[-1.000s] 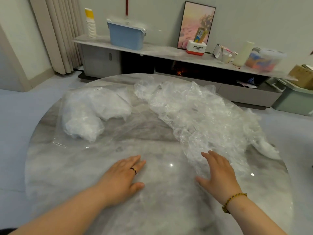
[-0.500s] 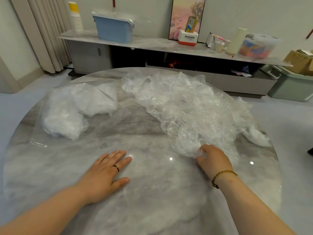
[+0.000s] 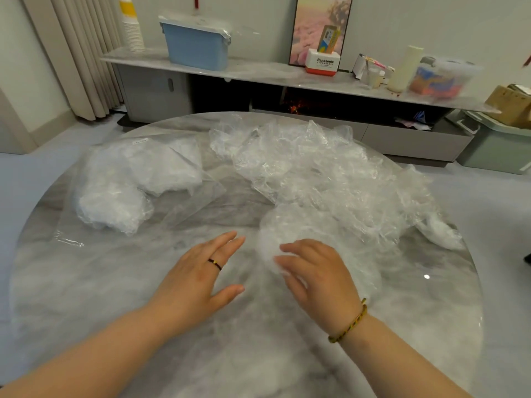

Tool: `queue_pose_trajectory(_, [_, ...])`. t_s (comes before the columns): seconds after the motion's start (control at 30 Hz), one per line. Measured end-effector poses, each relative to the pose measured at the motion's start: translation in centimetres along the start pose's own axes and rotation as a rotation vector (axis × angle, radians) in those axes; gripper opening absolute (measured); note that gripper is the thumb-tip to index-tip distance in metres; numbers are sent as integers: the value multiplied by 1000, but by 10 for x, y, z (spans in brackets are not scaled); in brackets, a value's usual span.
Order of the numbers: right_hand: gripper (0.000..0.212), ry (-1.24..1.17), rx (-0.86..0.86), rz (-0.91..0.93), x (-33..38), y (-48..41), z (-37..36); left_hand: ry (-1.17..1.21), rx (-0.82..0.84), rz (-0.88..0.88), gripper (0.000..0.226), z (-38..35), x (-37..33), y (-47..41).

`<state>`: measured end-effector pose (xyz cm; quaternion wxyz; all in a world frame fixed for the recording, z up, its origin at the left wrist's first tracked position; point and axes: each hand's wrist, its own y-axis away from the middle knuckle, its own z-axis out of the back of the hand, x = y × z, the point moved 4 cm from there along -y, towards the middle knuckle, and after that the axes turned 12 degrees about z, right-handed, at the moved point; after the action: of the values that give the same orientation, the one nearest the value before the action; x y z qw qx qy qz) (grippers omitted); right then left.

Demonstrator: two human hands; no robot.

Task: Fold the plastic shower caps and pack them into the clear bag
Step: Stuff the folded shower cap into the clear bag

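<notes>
Because the crumpled clear plastic shower cap [image 3: 287, 231] near the table's middle overlaps the loose heap of crinkled clear caps [image 3: 330, 173] that spreads from twelve to three o'clock, drawing it closer could drag its neighbours along. The right hand [image 3: 319, 280] rests on the cap's near edge with its fingers fairly straight, pressing rather than pinching. The left hand [image 3: 198, 271] lies flat and spread at the cap's nine o'clock, holding nothing. Such thin film probably springs open once released, and may slide on the polished round grey marble table [image 3: 86, 297]. The clear bag of folded white caps [image 3: 129, 191] lies well apart at ten o'clock, so a loose fold could unravel on the way.
</notes>
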<state>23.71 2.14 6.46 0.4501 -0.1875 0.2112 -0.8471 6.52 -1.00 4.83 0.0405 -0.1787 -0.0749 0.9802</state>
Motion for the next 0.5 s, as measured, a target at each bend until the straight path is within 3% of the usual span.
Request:
queue_pose_trajectory(0.03, [39,-31,19,37,8,-1,-6,11,-34,-51,66,-2,0,2])
queue_pose_trajectory(0.13, [21,-68,92,134,23,4,-27,8,-79,-163,50,-11,2,4])
queue_pose_trajectory(0.23, [48,-83,277,90,22,12,-39,-70,-105,-206,34,-16,4,2])
queue_pose_trajectory(0.4, [81,-160,417,7,4,13,-30,-102,-87,-219,33,-21,11,-1])
queue_pose_trajectory(0.5, [101,-187,531,-90,-8,17,-22,-125,-54,-219,18,-18,14,-2])
